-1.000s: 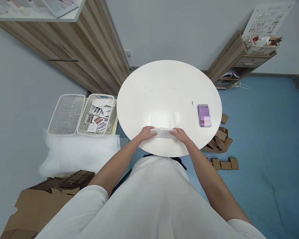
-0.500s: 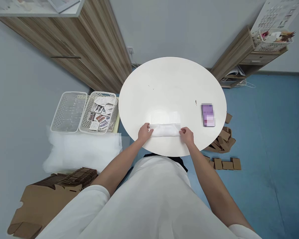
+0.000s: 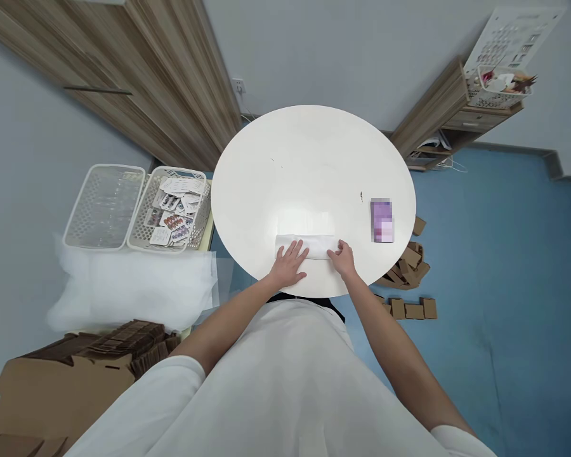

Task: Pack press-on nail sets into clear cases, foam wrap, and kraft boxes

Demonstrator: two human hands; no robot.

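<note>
A long white folded sheet (image 3: 316, 244), soft and thin like packing foam, lies crosswise near the front edge of the round white table (image 3: 314, 152). Across its left part my left hand (image 3: 289, 263) is laid flat, fingers spread. My right hand (image 3: 342, 257) pinches the sheet's right end between thumb and fingers. Whether anything is wrapped inside the fold cannot be seen. To the right on the tabletop lies a purple and pink item (image 3: 382, 220), blurred into blocks.
Left of the table stand a basket of printed cards (image 3: 171, 216) and a basket of clear plastic pieces (image 3: 107, 203). Below them are white foam sheets (image 3: 137, 282) and flattened cardboard (image 3: 61, 393). Small brown boxes (image 3: 404, 310) lie on the floor at right. Wooden cabinets (image 3: 171, 76) flank the table.
My left hand has let go of the sheet's left end and now lies open on top of it, further right. My right hand stays at the right end. The view has shifted slightly.
</note>
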